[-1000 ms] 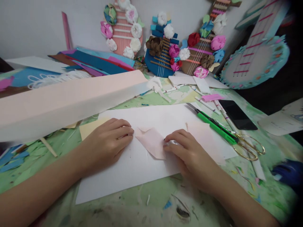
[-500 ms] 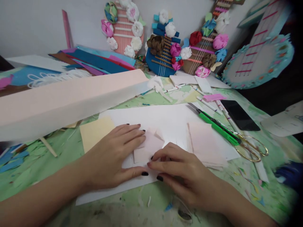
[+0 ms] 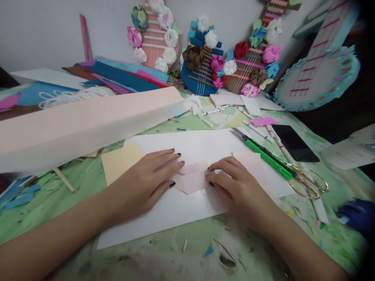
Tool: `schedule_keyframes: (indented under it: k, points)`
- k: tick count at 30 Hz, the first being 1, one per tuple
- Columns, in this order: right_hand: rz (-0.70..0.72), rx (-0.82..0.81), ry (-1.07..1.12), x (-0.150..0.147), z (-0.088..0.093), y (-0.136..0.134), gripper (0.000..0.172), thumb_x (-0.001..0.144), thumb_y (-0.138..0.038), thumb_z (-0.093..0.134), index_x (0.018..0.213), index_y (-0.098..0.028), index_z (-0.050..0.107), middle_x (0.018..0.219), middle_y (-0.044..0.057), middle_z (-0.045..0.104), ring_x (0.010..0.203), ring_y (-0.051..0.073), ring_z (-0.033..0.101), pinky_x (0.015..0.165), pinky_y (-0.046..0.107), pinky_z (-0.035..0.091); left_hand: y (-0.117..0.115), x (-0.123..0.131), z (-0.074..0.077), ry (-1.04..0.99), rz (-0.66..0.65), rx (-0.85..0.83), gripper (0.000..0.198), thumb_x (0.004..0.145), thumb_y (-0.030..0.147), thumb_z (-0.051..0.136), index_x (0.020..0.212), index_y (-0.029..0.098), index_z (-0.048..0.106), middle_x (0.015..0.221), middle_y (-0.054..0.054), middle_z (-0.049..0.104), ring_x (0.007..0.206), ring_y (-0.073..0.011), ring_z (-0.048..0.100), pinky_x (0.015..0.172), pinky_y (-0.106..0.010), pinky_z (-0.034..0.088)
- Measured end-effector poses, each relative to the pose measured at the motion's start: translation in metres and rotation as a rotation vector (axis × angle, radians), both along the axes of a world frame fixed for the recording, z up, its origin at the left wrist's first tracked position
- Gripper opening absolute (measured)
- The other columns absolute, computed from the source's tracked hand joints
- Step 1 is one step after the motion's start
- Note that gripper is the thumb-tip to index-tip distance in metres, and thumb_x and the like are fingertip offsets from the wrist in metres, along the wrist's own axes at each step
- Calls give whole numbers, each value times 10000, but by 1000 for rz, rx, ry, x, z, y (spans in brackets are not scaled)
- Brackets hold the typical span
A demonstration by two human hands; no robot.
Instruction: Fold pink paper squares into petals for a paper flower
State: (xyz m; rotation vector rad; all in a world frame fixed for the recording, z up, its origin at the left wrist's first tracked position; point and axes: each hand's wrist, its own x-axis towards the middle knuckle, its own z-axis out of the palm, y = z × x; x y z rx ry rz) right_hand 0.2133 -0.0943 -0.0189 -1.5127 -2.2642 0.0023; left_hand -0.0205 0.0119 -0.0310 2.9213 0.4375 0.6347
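Nothing legible; faint dark script-like marks and a small bluish figure [image 3: 368,147] on the white object [image 3: 342,155] at right edge, all too blurred to read.

Folded pale-pink paper [image 3: 190,184] lies on a flat white paper sheet [image 3: 175,220], btwn my L hand [image 3: 146,181] & R hand [image 3: 236,185]. Flat cream paper [image 3: 119,163] is to L, square pale-pink paper [image 3: 254,169] to R; green plastic cutter [image 3: 277,164] sits btwn latter & black rectangular phone [image 3: 295,142]. Long peach-white paper piece [image 3: 88,119] bhd, to L.
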Motion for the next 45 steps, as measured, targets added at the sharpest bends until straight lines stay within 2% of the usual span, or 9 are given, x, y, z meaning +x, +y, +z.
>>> schedule_keyframes:
  k: [3,6,12,18,26,36,40,45]
  points:
    - [3,14,8,0,-1,0,236,830,-9,470,897,-141,654,978,112,621,918,228,486,777,402,454,-3,2,2,-132,-36,-5,219,874,112,518,1072,129,610,1138,-131,610,1128,-245,521,964,-431,453]
    - [7,-1,17,0,-4,1,212,854,-31,458,871,-140,640,959,110,618,902,221,479,761,388,447,-8,3,4,-141,-99,17,115,852,146,586,955,146,635,1021,-97,635,1012,-227,549,874,-397,483]
    - [-20,-23,22,-4,-4,2,213,881,-62,437,831,-128,633,899,108,606,863,214,483,741,377,443,-10,6,2,-92,-151,161,119,876,127,551,963,120,632,875,-86,654,887,-228,563,746,-391,489]
    - [-27,-17,34,-4,-3,2,210,864,-55,447,834,-131,640,878,109,608,852,218,493,728,376,449,-10,10,4,-59,-210,256,141,901,86,481,909,110,620,825,-88,655,833,-229,561,689,-392,483]
    - [-28,-41,86,-5,0,1,190,865,-85,470,844,-129,654,849,103,608,839,216,498,732,376,449,-8,9,4,-44,-229,237,156,899,82,466,951,115,610,814,-89,656,823,-219,590,701,-390,478]
    - [-34,-31,87,-5,0,1,199,861,-80,465,850,-141,654,844,103,612,844,218,509,733,378,462,-13,14,7,43,-236,336,203,906,87,438,1016,93,608,790,-95,641,779,-218,593,710,-405,494]
    - [-39,-53,90,-6,1,0,199,861,-77,471,854,-133,662,844,100,611,841,217,506,737,374,460,-13,17,7,-4,-272,303,181,908,82,441,976,80,608,798,-108,648,783,-215,592,701,-392,491]
    - [-51,-67,96,-7,1,0,196,864,-80,474,875,-126,664,842,103,607,843,218,510,738,370,461,-12,17,4,-46,-253,225,171,909,81,444,934,136,604,789,-76,648,793,-190,596,698,-355,486]
